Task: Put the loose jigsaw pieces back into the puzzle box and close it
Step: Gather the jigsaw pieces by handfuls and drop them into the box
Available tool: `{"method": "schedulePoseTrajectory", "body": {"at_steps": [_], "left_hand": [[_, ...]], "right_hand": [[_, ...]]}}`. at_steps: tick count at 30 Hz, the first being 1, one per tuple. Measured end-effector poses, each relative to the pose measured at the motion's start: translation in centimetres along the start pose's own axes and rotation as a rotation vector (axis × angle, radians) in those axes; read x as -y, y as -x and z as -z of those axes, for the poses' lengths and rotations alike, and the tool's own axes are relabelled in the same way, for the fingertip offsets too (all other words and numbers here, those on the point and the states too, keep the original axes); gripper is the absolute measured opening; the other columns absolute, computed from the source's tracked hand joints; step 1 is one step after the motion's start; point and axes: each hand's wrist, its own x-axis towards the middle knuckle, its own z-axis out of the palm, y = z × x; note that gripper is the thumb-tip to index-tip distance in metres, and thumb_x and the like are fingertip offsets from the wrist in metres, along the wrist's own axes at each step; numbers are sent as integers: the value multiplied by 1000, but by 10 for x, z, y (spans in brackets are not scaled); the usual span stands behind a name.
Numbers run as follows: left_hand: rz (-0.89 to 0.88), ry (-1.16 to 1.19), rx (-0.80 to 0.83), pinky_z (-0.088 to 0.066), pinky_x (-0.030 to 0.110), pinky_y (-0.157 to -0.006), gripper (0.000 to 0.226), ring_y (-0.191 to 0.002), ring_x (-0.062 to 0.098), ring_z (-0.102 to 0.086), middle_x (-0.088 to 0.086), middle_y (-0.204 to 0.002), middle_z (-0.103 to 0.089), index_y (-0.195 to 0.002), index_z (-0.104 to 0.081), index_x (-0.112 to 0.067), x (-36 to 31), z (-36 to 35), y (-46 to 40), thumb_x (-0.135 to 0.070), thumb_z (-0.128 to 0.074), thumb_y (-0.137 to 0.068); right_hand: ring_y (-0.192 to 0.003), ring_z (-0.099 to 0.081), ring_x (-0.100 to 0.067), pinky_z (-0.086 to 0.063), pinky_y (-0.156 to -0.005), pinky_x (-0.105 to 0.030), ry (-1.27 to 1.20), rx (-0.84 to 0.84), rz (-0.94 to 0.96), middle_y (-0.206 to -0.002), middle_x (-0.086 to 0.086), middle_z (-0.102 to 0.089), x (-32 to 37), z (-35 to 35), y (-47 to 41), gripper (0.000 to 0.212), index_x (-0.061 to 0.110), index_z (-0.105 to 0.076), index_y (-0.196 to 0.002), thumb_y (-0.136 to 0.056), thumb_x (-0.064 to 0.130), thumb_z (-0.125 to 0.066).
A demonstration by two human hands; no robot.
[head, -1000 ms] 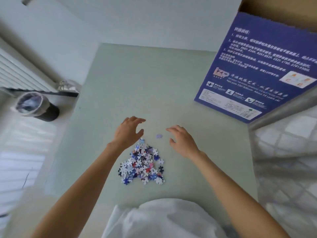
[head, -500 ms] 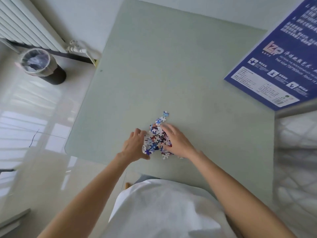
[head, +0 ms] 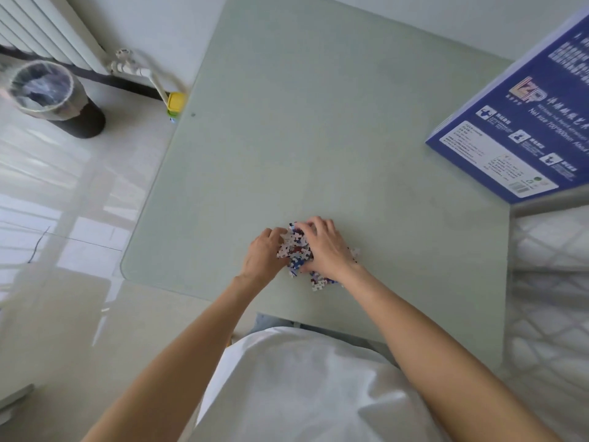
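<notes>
Both hands had closed in on the jigsaw pieces (head: 296, 250) compared with a second before, when they hovered apart at the far side of the heap with fingers spread; half a second back they were already at its sides, and now they pressed tighter still. Left hand (head: 263, 253) sat on the left edge of the heap, fingers curled in against the pieces. Right hand (head: 326, 245) lay over the top and right side of it, fingers bent down and covering much of the heap. Heap was squeezed between the two palms into a narrow clump, white, blue and red pieces showing in the gap. Whether either hand had actually lifted pieces, cannot tell; both were cupped around and touching them. A few pieces stuck out loose at the near right, by the right wrist, lying flat on the table (head: 318, 122).

Heap sat near the table's near edge, toward the person. Puzzle box (head: 516, 132), blue with white print, lay at the far right of the table, well apart from the heap and partly cut off by the frame edge; open or closed, cannot tell.

Off the table, left side: a bin (head: 47, 94) with a plastic liner on the floor, beside a white radiator (head: 47, 27). White shirt (head: 302, 387) of the person filled the bottom of the view.
</notes>
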Motion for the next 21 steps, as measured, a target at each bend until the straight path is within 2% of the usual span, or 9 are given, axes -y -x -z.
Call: {"method": "schedulePoseTrajectory", "body": {"at_steps": [2, 5, 8, 10, 13, 17, 21], "left_hand": [[-24, 14, 32, -43, 27, -89, 59, -101, 19, -57, 6, -117, -53, -130, -46, -14, -4, 2, -6, -18, -72, -77], [-70, -24, 145, -41, 31, -95, 69, -112, 25, -49, 9, -125, -44, -136, -39, -16, -8, 1, -10, -23, -70, -75], [-71, -118, 203, -39, 33, -98, 85, -119, 26, -38, 9, -129, -36, -141, -29, -16, -12, -2, -7, -32, -73, -70], [-70, -190, 170, -44, 33, -91, 87, -118, 25, -37, 7, -128, -36, -139, -30, -16, -16, -5, -6, -39, -76, -69], [-81, -237, 96, -46, 32, -82, 68, -113, 24, -42, 6, -125, -40, -133, -37, -17, -22, -8, -11, -37, -71, -77], [-75, -163, 22, -45, 33, -78, 39, -105, 26, -53, 7, -116, -52, -123, -51, -17, -21, -4, -21, -25, -62, -86], [-83, -160, -17, -44, 33, -70, 28, -92, 28, -60, 5, -105, -60, -115, -60, -18, -20, 3, -27, -18, -59, -87]], "right_hand": [[-116, -37, -26, -45, -89, -36, -86, -35, -42, -129, -7, -39, -2, -2, 0, 81, 17, -37, -136, -69, 30, -80], [-111, -42, -25, -45, -75, -31, -178, -64, -81, -121, -6, -44, -6, -1, 0, 57, 16, -46, -124, -75, 15, -75], [-108, -44, -24, -43, -75, -29, -217, -78, -85, -117, -6, -48, -7, 2, -1, 49, 16, -51, -122, -77, 13, -71], [-106, -46, -25, -43, -76, -30, -216, -81, -87, -116, -6, -50, -7, 4, -2, 47, 16, -52, -123, -79, 12, -68], [-101, -51, -26, -45, -75, -32, -220, -108, -70, -109, -6, -54, -9, 8, -2, 42, 15, -55, -121, -80, 12, -66], [-93, -60, -25, -44, -74, -29, -228, -153, -60, -105, -5, -61, -17, 13, -1, 36, 16, -61, -118, -83, 13, -66], [-91, -63, -23, -49, -78, -31, -243, -191, -78, -106, -4, -66, -20, 16, 0, 31, 15, -63, -116, -85, 14, -65]]}}
